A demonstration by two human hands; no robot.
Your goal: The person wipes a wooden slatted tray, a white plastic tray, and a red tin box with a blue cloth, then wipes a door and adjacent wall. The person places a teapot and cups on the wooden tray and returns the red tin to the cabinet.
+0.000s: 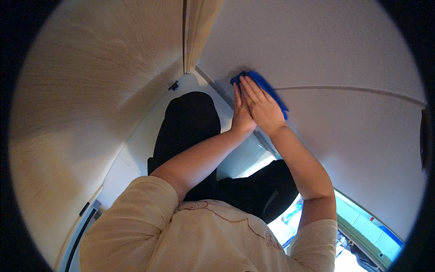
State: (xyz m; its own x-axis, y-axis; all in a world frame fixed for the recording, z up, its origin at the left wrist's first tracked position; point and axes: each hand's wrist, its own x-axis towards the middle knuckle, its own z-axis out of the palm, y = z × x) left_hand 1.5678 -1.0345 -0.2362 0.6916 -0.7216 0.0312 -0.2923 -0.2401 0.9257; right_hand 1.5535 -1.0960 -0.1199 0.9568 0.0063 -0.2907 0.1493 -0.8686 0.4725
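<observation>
A blue cloth (268,89) lies flat against the pale wall panel (326,129), just above its lower edge. My right hand (265,107) presses on the cloth with fingers together and extended. Close beside it on the left, my left hand (242,114) touches the right hand, its fingers pointing up to the cloth's lower left corner. The palms are hidden, so how far each one rests on the cloth does not show.
A wood-grain door or panel (102,85) rises on the left, with a small black fitting (174,85) near its foot. A wooden frame post (200,30) stands at the corner. My knees, in black trousers, are over the pale floor (136,149). A bright opening lies lower right.
</observation>
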